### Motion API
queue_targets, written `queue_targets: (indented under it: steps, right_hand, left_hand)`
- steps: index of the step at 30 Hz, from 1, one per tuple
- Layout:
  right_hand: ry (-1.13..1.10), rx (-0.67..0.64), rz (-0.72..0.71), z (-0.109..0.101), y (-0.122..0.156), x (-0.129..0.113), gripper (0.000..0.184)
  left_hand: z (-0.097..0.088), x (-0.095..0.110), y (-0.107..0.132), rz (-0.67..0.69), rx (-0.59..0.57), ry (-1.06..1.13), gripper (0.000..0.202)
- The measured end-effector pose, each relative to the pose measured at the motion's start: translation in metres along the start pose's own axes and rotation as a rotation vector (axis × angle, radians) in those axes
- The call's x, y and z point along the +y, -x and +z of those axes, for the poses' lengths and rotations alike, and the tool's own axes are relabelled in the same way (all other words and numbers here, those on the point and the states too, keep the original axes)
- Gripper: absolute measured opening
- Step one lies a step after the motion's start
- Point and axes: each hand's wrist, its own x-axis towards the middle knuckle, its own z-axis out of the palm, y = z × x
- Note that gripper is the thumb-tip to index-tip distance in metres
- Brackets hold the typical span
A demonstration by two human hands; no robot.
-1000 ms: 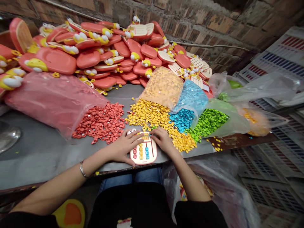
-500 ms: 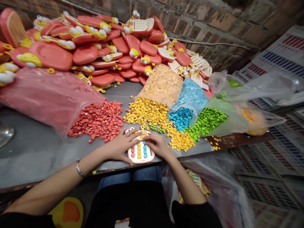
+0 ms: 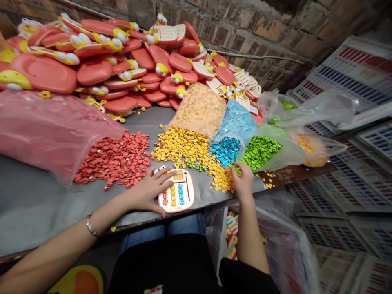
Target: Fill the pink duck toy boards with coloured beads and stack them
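A toy calculator (image 3: 185, 188) with a cream face and red rim lies flat at the table's front edge. It carries columns of red, yellow and blue buttons, and white eyes stick up at its top left. My left hand (image 3: 150, 190) holds its left side, fingers across the top part and thumb along the lower left. My right hand (image 3: 243, 179) is away from the toy, at the near edge of the green button pile (image 3: 261, 151). Its thumb and fingers are pinched together, with green pieces showing at the tips.
Loose red buttons (image 3: 119, 159), yellow buttons (image 3: 183, 145) and blue buttons (image 3: 226, 150) spill from plastic bags. Many red toy casings (image 3: 147, 77) are heaped against the brick wall (image 3: 245, 24). A plastic-lined container (image 3: 275, 241) with toys stands below the table at right.
My right hand has left the toy's right side and moved right to the green buttons. My left hand stays on the toy. The whole view has shifted slightly.
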Motion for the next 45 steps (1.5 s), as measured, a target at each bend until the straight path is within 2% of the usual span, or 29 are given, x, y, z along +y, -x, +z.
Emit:
queue_targets:
  steps: [2,4,7,10,13,16,18,20,21,23,26,29,31,33,35,39,41,43,45]
  right_hand:
    - [0.193,0.091,0.049,-0.006,-0.005,0.026,0.024]
    - [0.348,0.109,0.098,-0.008,-0.013,0.049,0.03]
    - [0.466,0.023,0.133,-0.004,-0.027,0.073,0.035]
    - [0.462,-0.047,0.149,-0.001,-0.041,0.083,0.031]
    - [0.352,0.007,0.172,-0.004,-0.046,0.084,0.021]
    - [0.199,0.186,0.209,-0.006,-0.04,0.076,0.02]
    - [0.058,0.281,0.243,-0.004,-0.032,0.062,0.025]
    - [-0.185,0.299,0.299,0.001,-0.023,0.038,0.031]
    - [-0.351,0.269,0.341,0.004,-0.019,0.023,0.032]
    - [-0.739,0.124,0.448,0.012,-0.01,-0.01,0.031]
    - [-1.177,-0.242,0.601,0.022,-0.001,-0.056,0.026]
    - [-1.348,-0.552,0.667,0.034,0.005,-0.086,0.023]
    - [-1.365,-0.648,0.677,0.043,0.007,-0.096,0.021]
    - [-1.303,-0.679,0.645,0.052,0.009,-0.102,0.021]
    - [-1.131,-0.647,0.521,0.059,0.01,-0.105,0.022]
    - [-0.605,-0.455,0.02,0.07,0.013,-0.113,0.022]
    - [-0.377,-0.433,-0.183,0.075,0.015,-0.117,0.025]
    - [-0.19,-0.47,-0.272,0.078,0.017,-0.12,0.027]
    - [-0.079,-0.521,-0.288,0.079,0.02,-0.123,0.028]
  left_hand:
    - [0.001,-0.001,0.0,0.002,0.002,0.011,0.079]
    - [0.002,-0.001,0.0,-0.007,0.004,0.025,0.078]
    - [0.002,-0.002,0.0,-0.02,-0.001,0.048,0.077]
    - [0.0,-0.002,0.0,-0.017,0.005,0.072,0.083]
    - [-0.002,-0.001,0.0,-0.014,0.018,0.088,0.086]
    - [-0.002,-0.001,0.0,-0.007,0.009,0.09,0.086]
    - [-0.002,-0.001,0.0,-0.001,0.001,0.085,0.087]
    - [-0.002,-0.001,0.001,0.003,0.001,0.08,0.089]
    - [-0.002,-0.001,0.001,0.004,0.005,0.076,0.09]
    - [-0.002,-0.001,0.001,0.004,0.011,0.069,0.092]
    - [-0.002,-0.001,0.001,0.001,0.013,0.059,0.094]
    - [-0.001,0.0,0.0,0.004,0.012,0.052,0.095]
    - [-0.001,0.0,0.0,0.002,0.006,0.051,0.095]
    - [-0.001,0.0,0.0,0.0,-0.004,0.051,0.096]
    - [-0.001,0.001,0.001,-0.003,-0.008,0.05,0.095]
    - [0.0,0.002,0.002,-0.012,0.008,0.047,0.094]
    - [0.0,0.003,0.002,-0.012,0.015,0.042,0.094]
    - [0.0,0.003,0.002,-0.009,0.019,0.035,0.094]
    - [0.001,0.003,0.002,-0.009,0.021,0.03,0.094]
